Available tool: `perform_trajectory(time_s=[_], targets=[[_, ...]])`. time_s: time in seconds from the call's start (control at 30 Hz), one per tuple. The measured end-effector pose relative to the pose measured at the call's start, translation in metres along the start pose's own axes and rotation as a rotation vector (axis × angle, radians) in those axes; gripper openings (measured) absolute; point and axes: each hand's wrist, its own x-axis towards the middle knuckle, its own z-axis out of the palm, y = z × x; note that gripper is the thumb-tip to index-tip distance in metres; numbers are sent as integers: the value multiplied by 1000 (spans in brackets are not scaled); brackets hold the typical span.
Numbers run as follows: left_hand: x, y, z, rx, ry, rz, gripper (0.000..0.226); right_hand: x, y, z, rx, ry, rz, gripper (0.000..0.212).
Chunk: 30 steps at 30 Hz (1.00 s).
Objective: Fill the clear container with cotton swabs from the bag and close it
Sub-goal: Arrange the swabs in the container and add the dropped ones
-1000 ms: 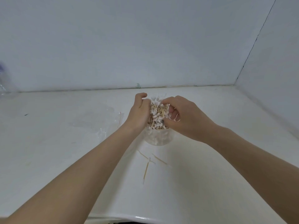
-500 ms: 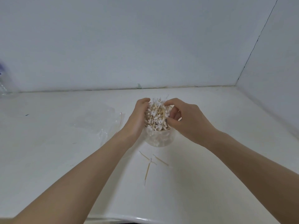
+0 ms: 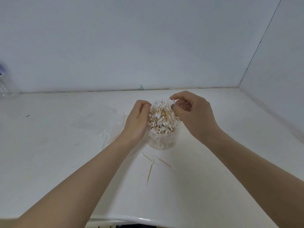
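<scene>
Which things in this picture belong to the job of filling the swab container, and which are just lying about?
Part of the job:
clear container
heap of cotton swabs standing out of it
left hand and right hand, both at the heap
clear bag
stray swabs on the counter

Just lying about:
plastic bottle, far left

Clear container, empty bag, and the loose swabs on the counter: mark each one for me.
Clear container (image 3: 162, 142): head view, on its front wall below the swab heap.
Empty bag (image 3: 98, 124): head view, on its crumpled clear film.
Loose swabs (image 3: 150, 171): head view, on the longest stick's shaft.
</scene>
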Motion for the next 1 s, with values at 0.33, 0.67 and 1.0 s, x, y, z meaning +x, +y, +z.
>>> perform_trajectory(time_s=[0.33, 0.67, 1.0], targets=[[-5, 6, -3, 14, -76, 110, 21, -18, 14, 6, -318, -162, -168, 12], [-4, 2, -7, 195, -83, 217, 19, -24, 17, -1, -334, -155, -207, 15], [13, 4, -8, 56, 81, 73, 27, 9, -20, -24, 54, 11, 24, 10]])
